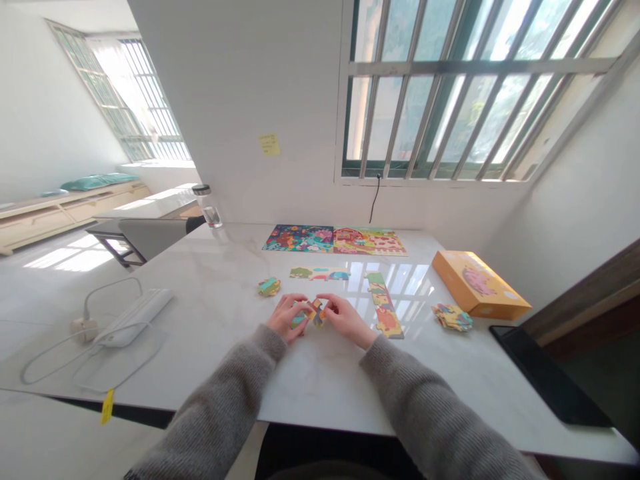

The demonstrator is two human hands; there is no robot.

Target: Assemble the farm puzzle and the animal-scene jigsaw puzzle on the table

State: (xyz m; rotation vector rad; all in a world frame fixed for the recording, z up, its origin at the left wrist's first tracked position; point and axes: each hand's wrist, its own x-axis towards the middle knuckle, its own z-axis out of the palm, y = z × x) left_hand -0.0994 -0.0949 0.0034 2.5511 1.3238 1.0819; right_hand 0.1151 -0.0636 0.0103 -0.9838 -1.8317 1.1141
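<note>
Both hands meet above the white table, in the middle of the head view. Several jigsaw puzzle pieces are in my left hand point(290, 317), with its fingers curled round them. Between the fingertips of my right hand point(345, 319) is a puzzle piece point(317, 312) in yellow and dark colours. Part of it is hidden by the fingers. Beyond the hands lies a joined strip of pieces point(320, 274). A second strip point(384, 307) runs along the right side, meeting the first near its far corner. A small pile of pieces point(269, 287) sits left of the hands.
Another pile of pieces point(452, 317) lies before an orange box point(477, 283) at the right. Two picture sheets point(333, 240) lie by the wall. A dark flat device point(547, 373) is at the right edge. A power strip point(133, 317) with cable and a bottle point(207, 207) stand left.
</note>
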